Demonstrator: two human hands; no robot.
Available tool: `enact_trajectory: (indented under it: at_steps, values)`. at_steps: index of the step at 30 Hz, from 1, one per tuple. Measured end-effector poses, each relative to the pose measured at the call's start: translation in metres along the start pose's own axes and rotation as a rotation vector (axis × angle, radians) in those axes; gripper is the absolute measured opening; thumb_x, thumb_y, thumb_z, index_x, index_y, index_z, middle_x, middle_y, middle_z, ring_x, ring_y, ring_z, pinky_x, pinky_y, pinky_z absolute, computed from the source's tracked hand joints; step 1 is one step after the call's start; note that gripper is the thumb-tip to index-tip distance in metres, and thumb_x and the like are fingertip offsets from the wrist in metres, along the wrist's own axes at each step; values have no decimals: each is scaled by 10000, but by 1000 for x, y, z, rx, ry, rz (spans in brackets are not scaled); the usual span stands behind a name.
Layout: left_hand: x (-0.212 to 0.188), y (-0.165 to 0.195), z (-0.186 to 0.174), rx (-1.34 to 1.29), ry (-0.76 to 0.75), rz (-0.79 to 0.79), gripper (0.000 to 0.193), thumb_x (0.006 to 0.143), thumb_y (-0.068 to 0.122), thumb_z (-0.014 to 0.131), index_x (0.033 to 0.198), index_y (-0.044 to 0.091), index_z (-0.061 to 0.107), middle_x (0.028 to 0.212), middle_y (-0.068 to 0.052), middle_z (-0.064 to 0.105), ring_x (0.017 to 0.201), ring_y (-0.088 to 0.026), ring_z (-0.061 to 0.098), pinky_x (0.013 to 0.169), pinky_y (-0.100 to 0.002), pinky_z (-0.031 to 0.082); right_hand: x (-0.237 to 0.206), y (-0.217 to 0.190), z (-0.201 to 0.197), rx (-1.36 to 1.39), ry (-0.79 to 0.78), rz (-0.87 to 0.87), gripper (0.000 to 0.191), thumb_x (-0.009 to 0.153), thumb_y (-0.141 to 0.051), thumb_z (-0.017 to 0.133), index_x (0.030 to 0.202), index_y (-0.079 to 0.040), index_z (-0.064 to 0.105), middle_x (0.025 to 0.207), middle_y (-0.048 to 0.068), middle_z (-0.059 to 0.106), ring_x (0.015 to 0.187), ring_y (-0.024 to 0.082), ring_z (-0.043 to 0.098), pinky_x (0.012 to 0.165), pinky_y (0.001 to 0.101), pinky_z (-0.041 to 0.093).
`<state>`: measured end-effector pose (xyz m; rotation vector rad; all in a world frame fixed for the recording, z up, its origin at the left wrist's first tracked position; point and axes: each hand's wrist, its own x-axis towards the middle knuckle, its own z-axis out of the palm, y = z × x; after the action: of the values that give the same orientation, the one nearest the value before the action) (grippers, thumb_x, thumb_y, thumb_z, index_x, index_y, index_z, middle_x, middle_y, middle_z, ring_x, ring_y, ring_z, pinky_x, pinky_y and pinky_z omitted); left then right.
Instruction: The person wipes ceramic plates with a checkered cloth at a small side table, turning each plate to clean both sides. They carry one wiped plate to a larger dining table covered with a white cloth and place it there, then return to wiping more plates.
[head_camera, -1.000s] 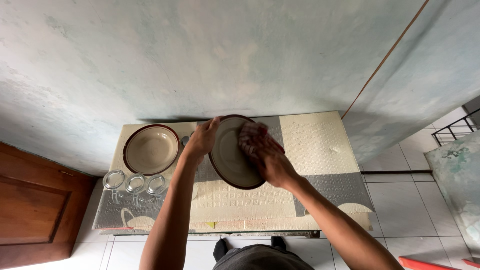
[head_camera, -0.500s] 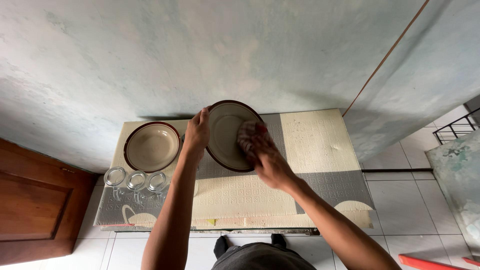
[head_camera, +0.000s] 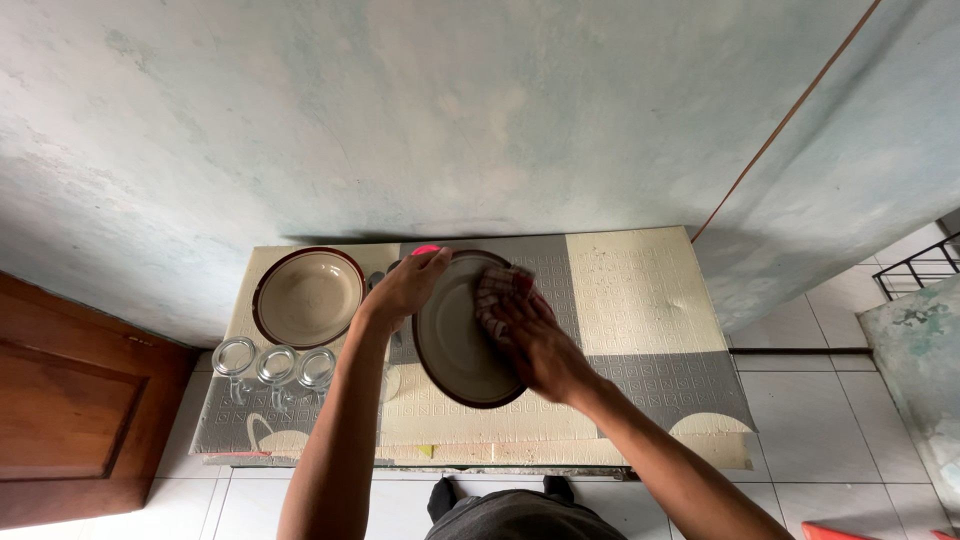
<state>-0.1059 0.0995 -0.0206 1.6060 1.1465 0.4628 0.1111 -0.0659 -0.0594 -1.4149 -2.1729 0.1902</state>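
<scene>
Head view: left hand (head_camera: 405, 290) grips the brown-rimmed plate (head_camera: 455, 335) by its far edge, tilted above the table (head_camera: 640, 300). Right hand (head_camera: 535, 340) presses a checked cloth (head_camera: 497, 290), now shifted to the plate's upper right; wiping continues.

Mottled pale blue-green wall (head_camera: 480, 110); white tiled floor (head_camera: 800, 400); brown wooden door (head_camera: 70, 410) at left.

A small table (head_camera: 640, 300) stands against the wall, covered by a cream and grey patterned mat (head_camera: 650, 385). On its left part lies a brown-rimmed cream plate (head_camera: 308, 297), with three clear glasses (head_camera: 277, 366) in a row just in front.
</scene>
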Motion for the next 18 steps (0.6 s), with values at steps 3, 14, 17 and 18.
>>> enact_trajectory:
  at_steps: [3, 14, 17, 18]
  values:
    - [-1, 4, 8, -55, 43, 33, 555, 1039, 485, 467, 1242, 9, 668, 909, -27, 683, 882, -127, 554, 823, -329, 490, 11, 13, 9, -10, 85, 101, 474, 1074, -193, 482, 1496, 24, 475, 1604, 264, 397, 1551, 385, 281, 1295, 493, 184]
    - [5, 10, 37, 85, 185, 280, 542, 1064, 474, 383, 1279, 49, 641, 1029, -233, 713, 998, -344, 651, 851, -418, 514, 47, 25, 17, 66, 179, 159, 551, 1051, -250, 503, 1548, -22, 431, 1659, 214, 312, 1577, 362, 208, 1285, 482, 144]
    - [6, 17, 49, 159, 252, 128, 575, 1090, 488, 341, 1204, 30, 670, 1066, -274, 708, 1066, -455, 659, 896, -479, 505, 52, 28, 20, 282, 97, 167, 570, 1067, -255, 468, 1576, -14, 381, 1690, 212, 239, 1585, 372, 141, 1263, 487, 112]
    - [5, 21, 53, 163, 272, 32, 599, 1103, 494, 331, 1158, 13, 685, 1073, -285, 711, 1082, -479, 656, 917, -500, 502, 53, 29, 22, 365, 37, 154, 572, 1072, -258, 454, 1582, -15, 365, 1697, 204, 221, 1587, 367, 129, 1259, 488, 101]
